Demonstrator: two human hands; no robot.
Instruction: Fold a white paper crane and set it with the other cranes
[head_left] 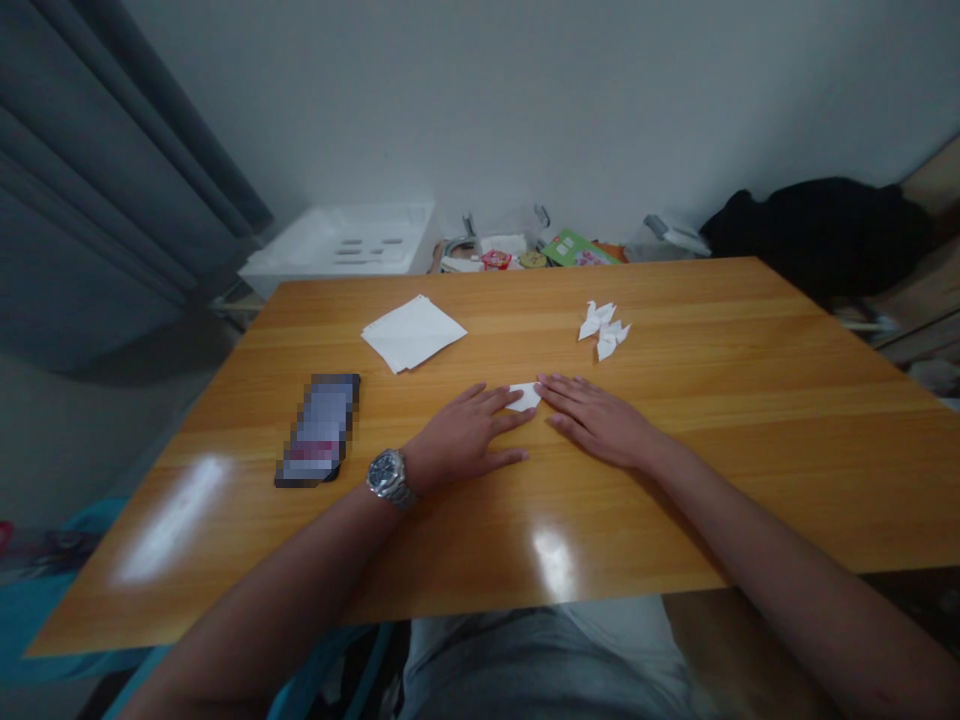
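Note:
A small piece of folded white paper (527,396) lies flat on the wooden table (675,500), partly covered by fingers. From the left, my left hand (474,430) rests on it with its fingers spread and the palm down. My right hand (592,415) lies flat at the paper's right edge, fingertips touching it. Beyond my right hand sit two white folded paper birds (606,330), close against each other. A stack of white square paper sheets (414,333) lies farther back on the left.
A phone (321,430) with a blurred screen lies left of my watch (388,474). Behind the table stand a white foam box (345,238) and assorted packets with a green booklet (577,248). A black cloth heap (817,235) is at the back right, a grey curtain (97,170) at the left.

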